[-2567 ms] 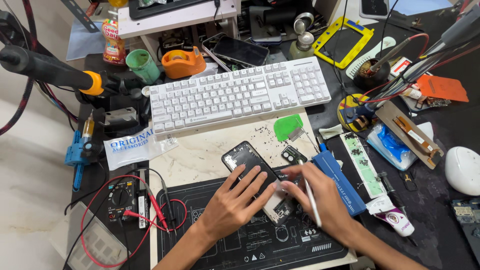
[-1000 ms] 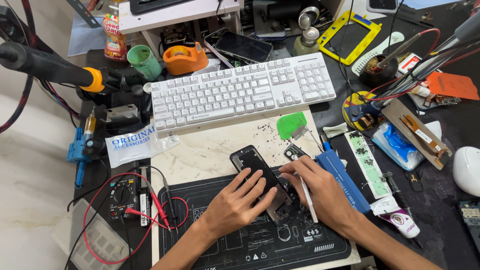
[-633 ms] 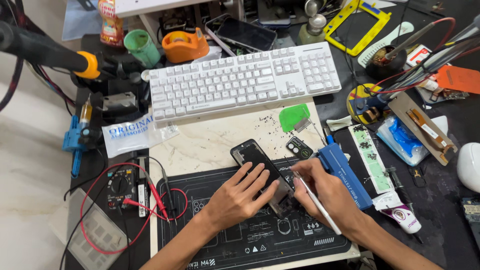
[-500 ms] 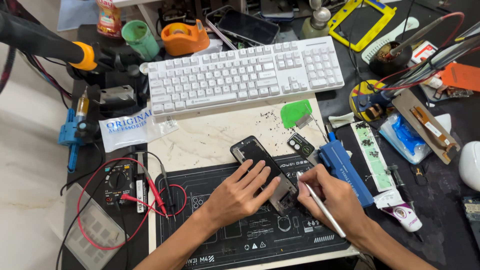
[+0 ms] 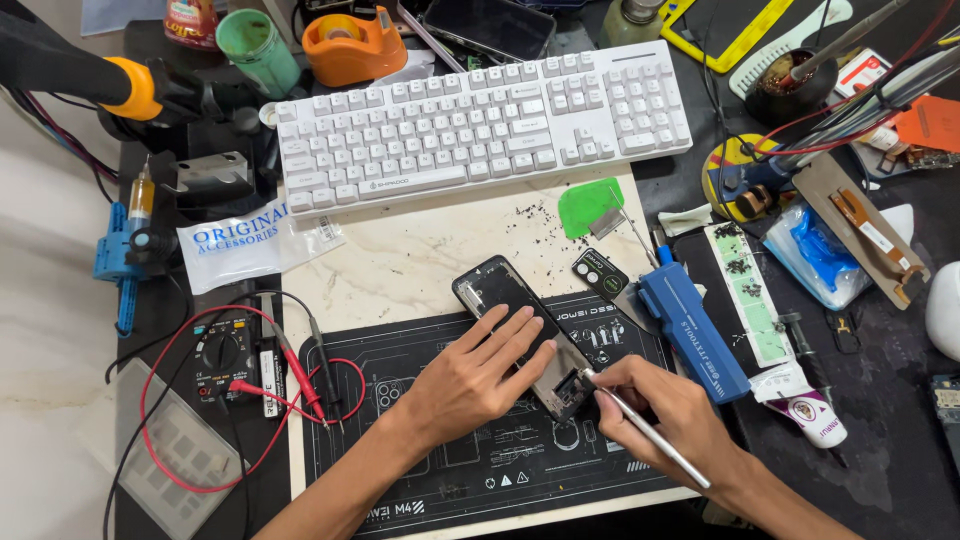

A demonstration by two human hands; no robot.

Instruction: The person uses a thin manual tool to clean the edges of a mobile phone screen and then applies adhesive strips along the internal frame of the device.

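On the bench's left side lies a multimeter (image 5: 222, 355) with red leads. At centre, the left hand (image 5: 478, 375) presses flat, fingers spread, on an opened phone (image 5: 520, 325) lying on the black work mat (image 5: 400, 470). Rightward, the right hand (image 5: 665, 420) grips a thin metal tool (image 5: 645, 432), its tip at the phone's lower end, beside a blue case (image 5: 692, 330).

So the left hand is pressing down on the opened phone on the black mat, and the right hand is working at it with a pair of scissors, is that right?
Not quite. In the head view the left hand does press on the opened phone on the black mat, but the right hand holds a thin silver tool, like tweezers or a probe, not scissors; its tip meets the phone's lower end.
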